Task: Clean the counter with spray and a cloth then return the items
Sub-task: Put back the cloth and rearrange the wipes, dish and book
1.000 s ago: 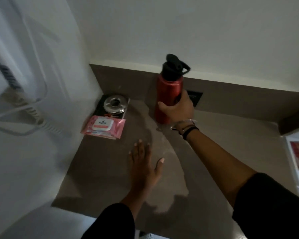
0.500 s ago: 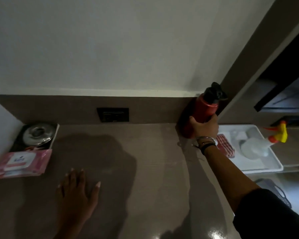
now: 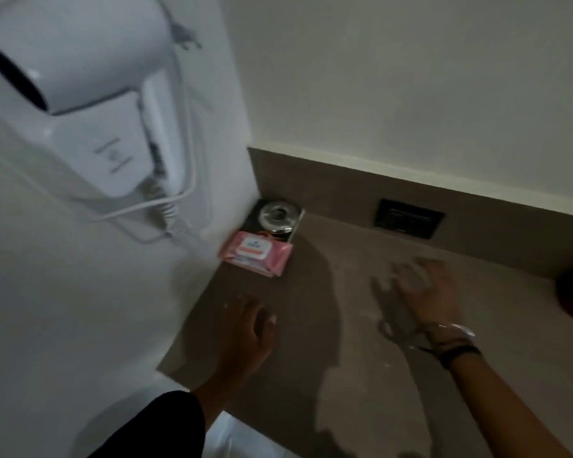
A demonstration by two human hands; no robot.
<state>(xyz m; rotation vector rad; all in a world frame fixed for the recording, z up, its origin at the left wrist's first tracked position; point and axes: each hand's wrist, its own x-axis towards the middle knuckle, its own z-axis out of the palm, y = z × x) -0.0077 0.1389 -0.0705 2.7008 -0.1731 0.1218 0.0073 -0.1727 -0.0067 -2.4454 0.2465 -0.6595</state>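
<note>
Resting flat on the counter (image 3: 361,325), the left hand (image 3: 245,328) is spread and empty. The right hand (image 3: 424,292), blurred, hovers open and holds nothing. A pink wipes pack (image 3: 257,253) lies shut beside a black tray (image 3: 295,226) with a metal dish (image 3: 277,217) in it.

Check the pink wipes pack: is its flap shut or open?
Shut. The pink wipes pack lies flat on the counter, its white flap level with the top.

Brown counter (image 3: 328,325) dim, shadowed; faint pale smears mid-surface; spray, cloth not in view.
</note>
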